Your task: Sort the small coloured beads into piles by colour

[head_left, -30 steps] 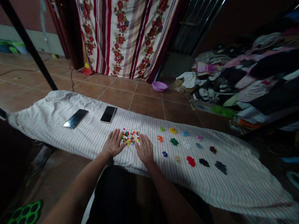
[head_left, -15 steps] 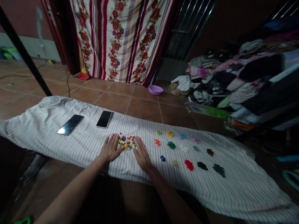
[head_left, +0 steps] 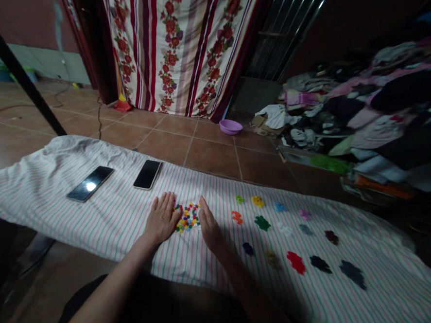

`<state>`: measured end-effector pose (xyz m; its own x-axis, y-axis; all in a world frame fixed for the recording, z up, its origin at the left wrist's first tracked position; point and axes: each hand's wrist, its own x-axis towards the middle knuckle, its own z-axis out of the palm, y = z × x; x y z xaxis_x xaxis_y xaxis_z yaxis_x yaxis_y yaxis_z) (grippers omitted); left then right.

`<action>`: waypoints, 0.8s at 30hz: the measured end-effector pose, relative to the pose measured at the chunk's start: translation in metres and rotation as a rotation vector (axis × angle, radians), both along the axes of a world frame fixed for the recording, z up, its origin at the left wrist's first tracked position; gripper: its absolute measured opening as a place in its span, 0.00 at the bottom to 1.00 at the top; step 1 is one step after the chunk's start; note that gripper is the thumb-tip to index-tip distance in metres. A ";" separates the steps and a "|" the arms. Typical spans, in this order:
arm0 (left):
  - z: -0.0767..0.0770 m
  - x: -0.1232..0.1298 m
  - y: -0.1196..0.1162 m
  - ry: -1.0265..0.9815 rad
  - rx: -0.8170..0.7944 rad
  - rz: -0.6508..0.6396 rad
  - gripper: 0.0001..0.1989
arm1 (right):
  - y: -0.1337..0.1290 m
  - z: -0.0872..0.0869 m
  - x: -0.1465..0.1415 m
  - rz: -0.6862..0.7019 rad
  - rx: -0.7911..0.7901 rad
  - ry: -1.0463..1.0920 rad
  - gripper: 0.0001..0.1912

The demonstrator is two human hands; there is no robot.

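A pile of small mixed-colour pieces (head_left: 188,218), too small to name more exactly, lies on the striped cloth (head_left: 109,221) between my two hands. My left hand (head_left: 161,217) rests flat at the pile's left edge, fingers stretched out, its thumb touching the pieces. On the other side my right hand (head_left: 209,226) stands on its edge with straight fingers beside the pile. Neither hand holds anything. To the right lie several single-colour heaps, among them a yellow heap (head_left: 258,201), a dark green heap (head_left: 262,223), an orange heap (head_left: 237,217) and a red heap (head_left: 295,263).
Two phones lie on the cloth at the left, one dark phone (head_left: 90,184) and another phone (head_left: 147,174) nearer the pile. Beyond the cloth, a purple basin (head_left: 230,127) sits on the tiled floor. Piled clothes (head_left: 376,108) fill the right side, and a flowered curtain (head_left: 190,51) hangs behind.
The view has shifted closer to the cloth. My right hand has turned more onto its edge, and the mixed pile between my hands looks narrower. My left hand stays flat at its left.
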<state>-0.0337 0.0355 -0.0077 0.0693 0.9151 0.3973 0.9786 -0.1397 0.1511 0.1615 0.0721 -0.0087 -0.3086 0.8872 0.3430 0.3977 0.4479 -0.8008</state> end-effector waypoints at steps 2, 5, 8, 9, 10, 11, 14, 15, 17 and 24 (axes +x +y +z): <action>0.000 0.003 0.003 -0.018 -0.014 -0.059 0.28 | -0.002 0.008 -0.003 0.032 -0.028 -0.014 0.31; 0.001 0.011 0.004 -0.059 -0.035 -0.156 0.27 | -0.008 0.022 -0.003 0.109 -0.082 -0.006 0.30; 0.006 0.018 0.003 -0.156 -0.071 -0.254 0.27 | -0.015 0.036 -0.001 0.185 -0.153 0.026 0.30; 0.009 0.019 0.002 -0.212 -0.091 -0.270 0.27 | -0.016 0.039 0.000 0.199 -0.172 0.043 0.30; 0.013 0.019 0.001 -0.278 -0.114 -0.278 0.28 | -0.016 0.040 0.001 0.202 -0.189 0.065 0.30; 0.017 0.019 0.000 -0.347 -0.138 -0.280 0.28 | -0.015 0.041 0.001 0.194 -0.203 0.090 0.30; 0.029 0.015 -0.004 -0.485 -0.183 -0.291 0.29 | -0.009 0.038 0.005 0.116 -0.225 0.165 0.31; 0.032 0.013 -0.005 -0.496 -0.184 -0.287 0.29 | -0.006 0.037 0.007 0.068 -0.228 0.169 0.31; 0.037 0.007 -0.005 -0.481 -0.177 -0.241 0.29 | 0.001 0.036 0.013 -0.039 -0.207 0.137 0.31; 0.059 -0.021 -0.011 -0.362 -0.397 -0.009 0.29 | 0.004 0.044 0.039 -0.113 -0.365 -0.014 0.35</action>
